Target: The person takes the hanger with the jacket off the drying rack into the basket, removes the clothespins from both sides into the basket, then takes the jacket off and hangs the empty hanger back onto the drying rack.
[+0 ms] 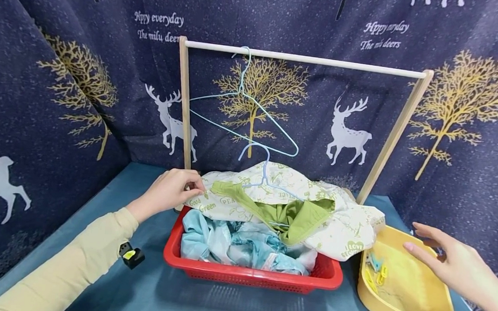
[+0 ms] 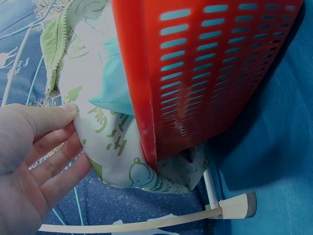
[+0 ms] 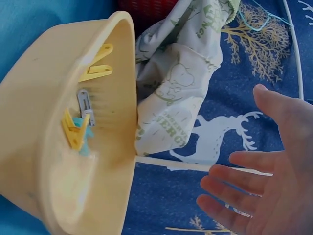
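Observation:
A white jacket [image 1: 348, 230] with green print and a green lining lies across the back of a red basket [image 1: 253, 275]. The hook of a blue hanger [image 1: 266, 168] stands up at its neck, the hanger's lower part partly hidden by cloth. My left hand [image 1: 173, 191] pinches the jacket's left side between thumb and fingers, also seen close in the left wrist view. Over the right side of a yellow basin [image 1: 421, 302], my right hand [image 1: 458, 259] hovers with fingers spread and nothing in it. Yellow clothespins [image 3: 76, 132] and a grey clothespin [image 3: 85, 105] lie in the basin.
Light blue clothes [image 1: 243, 244] fill the red basket. Behind it stands a rack with wooden posts [image 1: 395, 132] and a white rail [image 1: 308, 58], where a bare light blue hanger [image 1: 277, 124] hangs at the left. A dark curtain with deer backs the blue-covered table [image 1: 136, 282].

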The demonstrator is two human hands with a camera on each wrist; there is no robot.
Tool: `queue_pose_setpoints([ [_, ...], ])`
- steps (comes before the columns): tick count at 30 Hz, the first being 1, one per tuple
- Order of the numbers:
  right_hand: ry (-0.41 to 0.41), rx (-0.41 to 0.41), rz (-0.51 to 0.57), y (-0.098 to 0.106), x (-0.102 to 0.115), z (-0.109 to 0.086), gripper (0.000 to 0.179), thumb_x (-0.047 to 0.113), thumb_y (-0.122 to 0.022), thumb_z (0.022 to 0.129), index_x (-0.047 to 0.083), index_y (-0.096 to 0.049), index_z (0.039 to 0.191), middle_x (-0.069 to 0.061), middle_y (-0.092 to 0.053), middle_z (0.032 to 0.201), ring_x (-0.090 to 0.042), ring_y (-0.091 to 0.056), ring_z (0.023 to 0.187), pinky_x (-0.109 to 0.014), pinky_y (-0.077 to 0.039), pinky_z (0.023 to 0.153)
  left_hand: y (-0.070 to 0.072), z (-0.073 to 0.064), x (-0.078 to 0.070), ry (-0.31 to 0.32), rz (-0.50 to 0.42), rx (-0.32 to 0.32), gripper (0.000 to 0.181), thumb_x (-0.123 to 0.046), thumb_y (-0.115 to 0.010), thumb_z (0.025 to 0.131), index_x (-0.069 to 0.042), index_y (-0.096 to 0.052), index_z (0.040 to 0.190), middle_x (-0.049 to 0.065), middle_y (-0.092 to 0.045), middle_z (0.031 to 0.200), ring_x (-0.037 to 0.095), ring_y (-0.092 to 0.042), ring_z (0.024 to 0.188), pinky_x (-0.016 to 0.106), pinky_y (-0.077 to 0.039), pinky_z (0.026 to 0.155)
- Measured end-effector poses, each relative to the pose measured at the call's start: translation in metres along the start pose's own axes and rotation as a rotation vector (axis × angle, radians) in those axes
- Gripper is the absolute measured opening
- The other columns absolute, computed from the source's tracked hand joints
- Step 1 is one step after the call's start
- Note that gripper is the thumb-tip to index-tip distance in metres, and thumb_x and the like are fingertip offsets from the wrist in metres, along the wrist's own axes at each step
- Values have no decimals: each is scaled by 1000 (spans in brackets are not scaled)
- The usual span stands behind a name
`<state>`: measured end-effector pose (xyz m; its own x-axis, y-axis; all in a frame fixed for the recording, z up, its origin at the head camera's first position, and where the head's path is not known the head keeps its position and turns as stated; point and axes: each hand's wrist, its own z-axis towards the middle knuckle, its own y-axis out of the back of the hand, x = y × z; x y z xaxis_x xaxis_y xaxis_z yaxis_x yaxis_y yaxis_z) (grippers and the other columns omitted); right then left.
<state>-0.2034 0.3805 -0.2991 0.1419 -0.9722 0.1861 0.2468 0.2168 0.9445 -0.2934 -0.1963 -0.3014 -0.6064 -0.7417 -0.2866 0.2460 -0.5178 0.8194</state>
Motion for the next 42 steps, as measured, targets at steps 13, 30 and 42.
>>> queue_pose_setpoints([
  [13,36,18,-67,18,15,12,75,54,-62,92,-6,-50,136,-36,-58,125,-53,-59,107,-60,-50,74,0,-1,0,-3,-4,-2,9,-13,-75,86,-20,-73,82,-5,-70,82,7,-62,73,22,-46,60],
  [30,214,-58,-58,46,79,41,66,53,-62,93,8,-52,140,-23,-66,125,-43,-62,112,-63,-48,80,-1,0,-1,0,8,-2,9,-12,-75,86,-20,-73,82,-5,-69,81,6,-61,72,22,-46,61],
  [42,408,-96,-37,34,139,61,50,48,-62,94,18,-61,134,-11,-67,129,-33,-64,116,-57,-51,89,0,-1,0,1,-2,0,10,-12,-75,87,-20,-73,82,-5,-70,82,7,-62,73,21,-46,60],
])
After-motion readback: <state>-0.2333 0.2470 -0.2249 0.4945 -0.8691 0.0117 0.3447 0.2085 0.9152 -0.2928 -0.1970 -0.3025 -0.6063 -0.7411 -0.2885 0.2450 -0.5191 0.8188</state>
